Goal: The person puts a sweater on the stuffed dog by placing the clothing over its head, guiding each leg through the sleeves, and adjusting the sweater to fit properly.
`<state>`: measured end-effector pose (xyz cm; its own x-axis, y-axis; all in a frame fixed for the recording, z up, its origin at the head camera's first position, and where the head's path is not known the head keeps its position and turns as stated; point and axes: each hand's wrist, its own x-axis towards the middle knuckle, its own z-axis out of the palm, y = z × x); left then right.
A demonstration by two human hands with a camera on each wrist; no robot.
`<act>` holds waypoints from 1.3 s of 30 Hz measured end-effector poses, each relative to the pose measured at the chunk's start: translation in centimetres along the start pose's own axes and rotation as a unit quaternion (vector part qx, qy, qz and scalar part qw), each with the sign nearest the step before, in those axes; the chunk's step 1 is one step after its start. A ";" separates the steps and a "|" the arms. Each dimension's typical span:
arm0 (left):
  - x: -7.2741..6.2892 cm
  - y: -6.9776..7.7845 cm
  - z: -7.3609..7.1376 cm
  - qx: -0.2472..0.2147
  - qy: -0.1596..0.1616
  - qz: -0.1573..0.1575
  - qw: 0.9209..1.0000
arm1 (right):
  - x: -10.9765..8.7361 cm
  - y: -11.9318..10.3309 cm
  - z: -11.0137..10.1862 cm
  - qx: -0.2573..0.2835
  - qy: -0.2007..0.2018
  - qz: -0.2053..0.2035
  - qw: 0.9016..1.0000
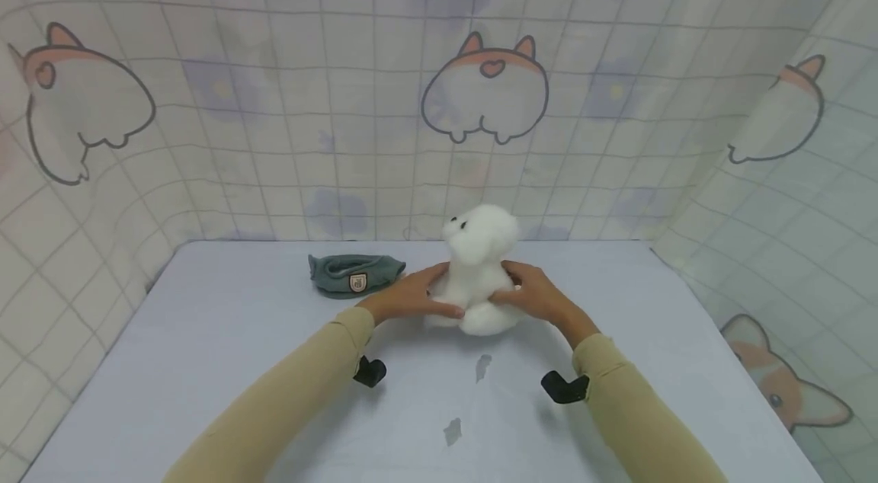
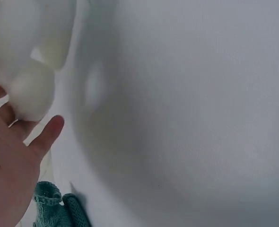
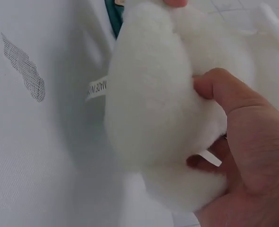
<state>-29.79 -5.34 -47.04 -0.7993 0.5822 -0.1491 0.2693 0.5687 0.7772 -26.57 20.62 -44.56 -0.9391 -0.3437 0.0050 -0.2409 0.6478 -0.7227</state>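
A white plush dog [image 1: 473,285] is held between both hands over the far middle of the table, its head turned to the left. My left hand [image 1: 411,294] grips its left side, thumb towards me; the left wrist view shows the fingers at a white paw [image 2: 33,90]. On the other side my right hand [image 1: 538,296] grips the toy's body. In the right wrist view its thumb presses into the fur, with fingertips curled at a lower limb. A white printed tag [image 3: 98,86] sticks out from the plush. Just left of my left hand lies a small green knitted garment [image 1: 343,279] with a badge.
The white table [image 1: 226,361] has two grey patches [image 1: 483,367] on its near middle. Behind it hangs a gridded curtain [image 1: 309,87] with corgi drawings, which also runs along both sides. Black mounts [image 1: 565,387] stick out below the sleeves.
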 end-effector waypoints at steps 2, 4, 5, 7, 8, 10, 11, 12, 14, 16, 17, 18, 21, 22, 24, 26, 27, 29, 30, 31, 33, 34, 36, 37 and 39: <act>-0.4 0.2 0.0 -0.025 -0.019 0.006 0.999 | -0.2 -0.1 0.2 0.020 -0.023 -0.001 1.000; -0.7 0.4 0.1 -0.045 -0.028 0.013 0.999 | -0.2 -0.1 0.4 0.037 -0.040 -0.003 0.998; -0.9 0.4 0.2 -0.055 -0.027 0.016 0.998 | -0.2 -0.1 0.6 0.043 -0.045 -0.007 0.998; -1.0 0.6 0.3 -0.070 -0.022 0.024 0.997 | -0.2 -0.2 0.8 0.050 -0.051 -0.014 0.997; -1.0 0.7 0.3 -0.074 -0.017 0.026 0.997 | -0.1 -0.3 0.9 0.052 -0.050 -0.016 0.997; -1.0 0.8 0.5 -0.071 -0.006 0.025 0.997 | -0.1 -0.4 1.1 0.055 -0.041 -0.016 0.998; -1.0 0.8 0.5 -0.070 -0.001 0.022 0.997 | -0.1 -0.5 1.1 0.054 -0.034 -0.015 0.998; -0.9 0.8 0.6 -0.065 0.006 0.018 0.998 | -0.1 -0.5 1.2 0.052 -0.025 -0.015 0.998; -0.7 0.7 0.8 -0.049 0.026 0.004 0.998 | -0.1 -0.6 1.3 0.048 -0.003 -0.011 0.999; -0.6 0.6 1.0 -0.036 0.053 -0.012 0.998 | -0.1 -0.9 1.7 0.026 0.019 -0.011 0.999; -0.5 0.6 1.2 -0.031 0.068 -0.020 0.997 | -0.2 -1.1 1.9 0.010 0.031 -0.007 0.999; -0.4 0.6 1.3 -0.025 0.084 -0.028 0.996 | -0.3 -1.2 2.2 -0.009 0.045 -0.003 0.999; -0.2 0.9 1.7 -0.009 0.134 -0.044 0.990 | -0.6 -2.0 2.9 -0.064 0.085 0.018 0.994; -0.2 1.1 1.8 -0.005 0.149 -0.047 0.988 | -0.7 -2.3 3.1 -0.074 0.096 0.026 0.992; -0.1 1.5 1.9 0.005 0.181 -0.048 0.982 | -0.9 -2.6 3.6 -0.085 0.109 0.045 0.989; -0.1 1.8 2.0 0.015 0.204 -0.049 0.978 | -1.0 -2.8 4.1 -0.072 0.102 0.060 0.990; -0.1 2.0 2.0 0.021 0.212 -0.050 0.976 | -1.0 -2.8 4.3 -0.059 0.096 0.061 0.992; -0.2 2.3 2.1 0.032 0.224 -0.055 0.973 | -1.0 -2.7 4.8 -0.019 0.075 0.069 0.995; -0.3 2.4 2.1 0.037 0.224 -0.059 0.972 | -1.0 -2.7 5.0 0.004 0.066 0.072 0.995; -0.3 2.6 2.2 0.039 0.223 -0.062 0.972 | -0.9 -2.7 5.2 0.026 0.061 0.075 0.995; -0.3 2.9 2.3 0.042 0.217 -0.063 0.973 | -0.9 -2.7 5.4 0.060 0.062 0.079 0.993; -0.3 2.9 2.5 0.038 0.212 -0.062 0.974 | -0.9 -2.8 5.4 0.070 0.066 0.086 0.992; -0.2 3.1 2.7 0.030 0.199 -0.056 0.978 | -0.8 -2.8 5.3 0.075 0.081 0.094 0.989; -0.3 3.2 2.7 0.024 0.191 -0.049 0.980 | -0.8 -2.8 5.2 0.074 0.090 0.096 0.989; -0.3 3.3 2.8 0.015 0.172 -0.030 0.985 | -0.9 -2.7 5.1 0.080 0.103 0.095 0.987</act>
<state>-27.17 -2.04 -46.18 -0.9476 0.3184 0.0253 0.2270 0.6156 0.7547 -23.82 15.67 -46.12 -0.9974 -0.0709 -0.0123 -0.0300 0.5654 -0.8243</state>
